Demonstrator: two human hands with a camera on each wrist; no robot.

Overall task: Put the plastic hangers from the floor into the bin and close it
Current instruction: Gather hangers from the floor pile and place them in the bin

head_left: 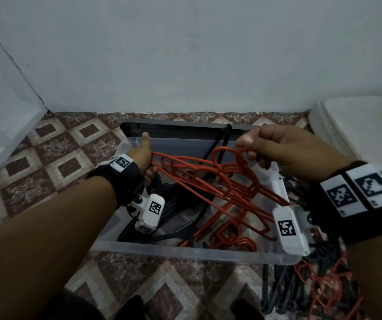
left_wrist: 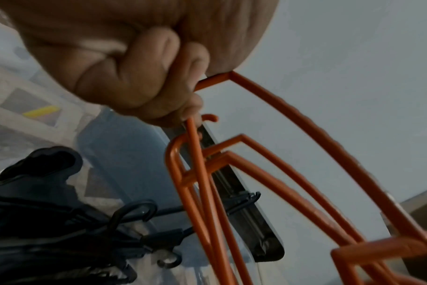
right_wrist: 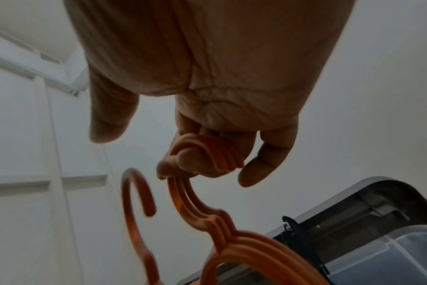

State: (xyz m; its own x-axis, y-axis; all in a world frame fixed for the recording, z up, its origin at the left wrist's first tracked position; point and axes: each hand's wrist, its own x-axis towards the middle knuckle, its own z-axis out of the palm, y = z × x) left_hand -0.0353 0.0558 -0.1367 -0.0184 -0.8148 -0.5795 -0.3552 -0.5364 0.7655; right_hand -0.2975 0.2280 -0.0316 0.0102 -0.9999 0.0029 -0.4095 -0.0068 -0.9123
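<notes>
Mid-load: left hand (head_left: 144, 150) gripping one end and right hand (head_left: 275, 146) pinching the hooks of a bunch of orange plastic hangers (head_left: 210, 179), which is hanging over the clear plastic bin (head_left: 185, 250); more hangers (head_left: 323, 287) still lying on the floor, grey lid (head_left: 173, 128) still off

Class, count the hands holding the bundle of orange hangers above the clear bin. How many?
2. The left hand grips the orange hangers at their left end; the right hand holds their hooks, both over the bin.

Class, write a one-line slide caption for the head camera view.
Both hands, left hand and right hand, hold orange hangers over the clear bin.
</notes>
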